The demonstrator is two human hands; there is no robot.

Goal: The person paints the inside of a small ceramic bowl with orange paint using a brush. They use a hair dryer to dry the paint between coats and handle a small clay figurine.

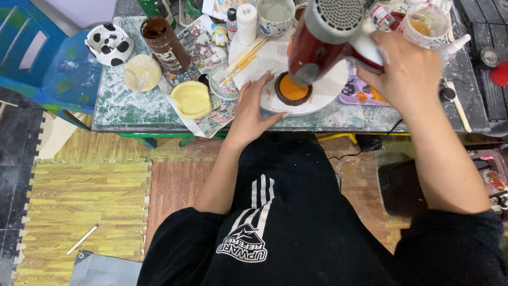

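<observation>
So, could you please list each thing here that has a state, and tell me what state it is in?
Red hair dryer: held, nozzle pointing down at the dish.
Small round dish: upright on the white plate, orange inside.
Left hand: flat, fingers touching the dish's side.
Right hand: closed on the dryer's handle.
Brown jar: upright, no lid.
White bottle: upright, capped.
Yellow dish: empty.

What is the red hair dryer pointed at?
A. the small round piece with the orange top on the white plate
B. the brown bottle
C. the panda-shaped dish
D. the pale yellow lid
A: the right hand holds the red hair dryer with its nozzle just over the orange-topped round piece, which the left hand steadies on the white plate.
</observation>
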